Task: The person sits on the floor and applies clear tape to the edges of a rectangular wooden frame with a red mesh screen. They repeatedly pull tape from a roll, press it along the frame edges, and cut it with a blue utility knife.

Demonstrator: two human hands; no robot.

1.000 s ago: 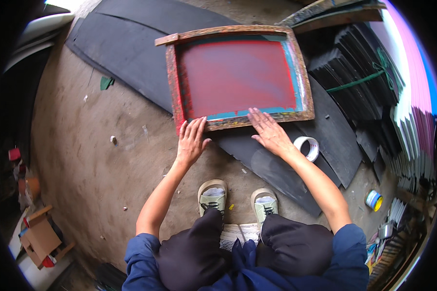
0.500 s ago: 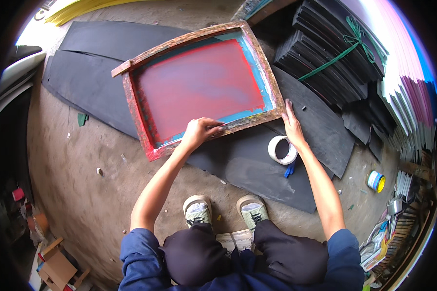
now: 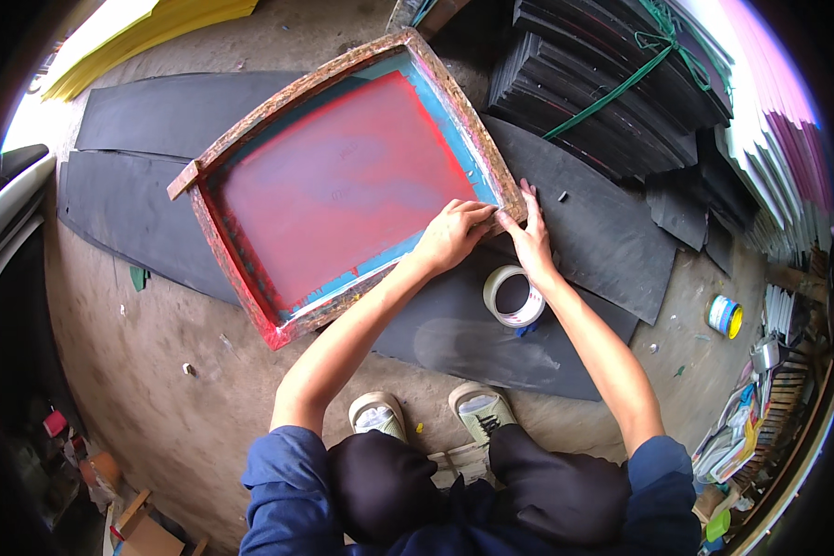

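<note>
Framed screen (image 3: 334, 190): paint-crusted wood, red mesh, teal border. Over black sheets (image 3: 162, 185) on a scuffed brown floor (image 3: 130, 380); tied black stack (image 3: 556, 88) at far right. Long axis near-left to far-right, reddest corner pointing near-left. Right hand (image 3: 531, 243) grips near-right corner; left hand (image 3: 454, 236) curled there, can't tell if gripping.

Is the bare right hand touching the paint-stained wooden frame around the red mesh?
Touching: in the head view, the right hand meets the frame at its near right corner, fingers along its side, thumb on the near edge.
</note>
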